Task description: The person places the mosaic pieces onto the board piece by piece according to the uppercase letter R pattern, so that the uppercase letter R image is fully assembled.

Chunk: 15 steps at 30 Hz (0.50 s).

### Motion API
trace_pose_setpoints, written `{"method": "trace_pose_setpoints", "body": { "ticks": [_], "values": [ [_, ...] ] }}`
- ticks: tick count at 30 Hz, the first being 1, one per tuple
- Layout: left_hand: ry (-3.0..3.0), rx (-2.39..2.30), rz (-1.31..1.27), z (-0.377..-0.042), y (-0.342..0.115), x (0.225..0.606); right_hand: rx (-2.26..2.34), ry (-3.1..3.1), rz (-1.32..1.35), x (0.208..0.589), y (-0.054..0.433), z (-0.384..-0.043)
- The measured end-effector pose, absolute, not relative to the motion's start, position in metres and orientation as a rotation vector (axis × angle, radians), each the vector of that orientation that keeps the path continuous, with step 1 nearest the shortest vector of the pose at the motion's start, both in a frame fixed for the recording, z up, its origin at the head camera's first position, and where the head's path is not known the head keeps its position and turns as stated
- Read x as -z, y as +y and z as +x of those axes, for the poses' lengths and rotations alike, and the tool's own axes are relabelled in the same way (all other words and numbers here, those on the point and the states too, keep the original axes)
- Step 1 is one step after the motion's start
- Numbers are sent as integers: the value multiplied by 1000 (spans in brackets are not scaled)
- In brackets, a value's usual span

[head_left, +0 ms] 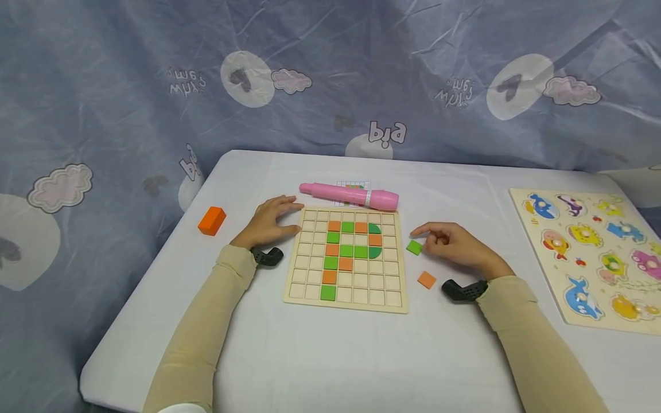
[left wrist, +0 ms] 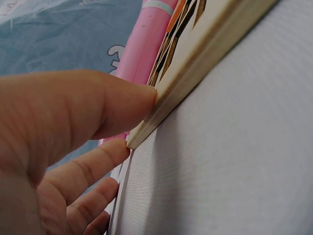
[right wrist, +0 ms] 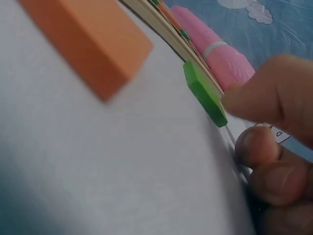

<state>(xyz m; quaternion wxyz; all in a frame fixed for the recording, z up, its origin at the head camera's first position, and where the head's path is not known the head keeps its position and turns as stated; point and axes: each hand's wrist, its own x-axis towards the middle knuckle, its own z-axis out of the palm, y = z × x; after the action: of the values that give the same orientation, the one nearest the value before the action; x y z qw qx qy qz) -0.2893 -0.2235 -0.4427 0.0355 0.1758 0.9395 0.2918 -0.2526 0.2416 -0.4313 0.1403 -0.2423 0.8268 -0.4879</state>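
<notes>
A wooden grid board [head_left: 346,307] lies mid-table, with orange, green and dark green tiles forming a P shape. At its upper left edge is my left hand [head_left: 267,222]; thumb and index fingertip touch the board's side in the left wrist view, fingers fairly straight. Right of the board, my right hand [head_left: 449,245] is at a loose green square tile [head_left: 414,247]. Its index finger reaches out past the tile, while other fingers bend inward. The right thumb [right wrist: 254,98] appears to touch the tile's edge. A loose orange square tile [head_left: 426,280] lies nearer the front.
A pink marker-like stick [head_left: 341,194] lies behind the board, across a small printed pattern card [head_left: 353,184]. An orange block [head_left: 212,221] sits at the left. On the right lies a sea-animal peg puzzle [head_left: 563,275]. A patterned blue-grey cloth [head_left: 330,74] hangs behind.
</notes>
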Motion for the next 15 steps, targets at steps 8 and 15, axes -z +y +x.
{"method": "trace_pose_setpoints", "body": {
  "ticks": [8,15],
  "values": [
    [2884,-909,550,-288,-226,443,1224,2502,-597,428,235,-251],
    [2884,-904,551,-288,-225,442,1198,2552,-622,428,234,-250]
  ]
}}
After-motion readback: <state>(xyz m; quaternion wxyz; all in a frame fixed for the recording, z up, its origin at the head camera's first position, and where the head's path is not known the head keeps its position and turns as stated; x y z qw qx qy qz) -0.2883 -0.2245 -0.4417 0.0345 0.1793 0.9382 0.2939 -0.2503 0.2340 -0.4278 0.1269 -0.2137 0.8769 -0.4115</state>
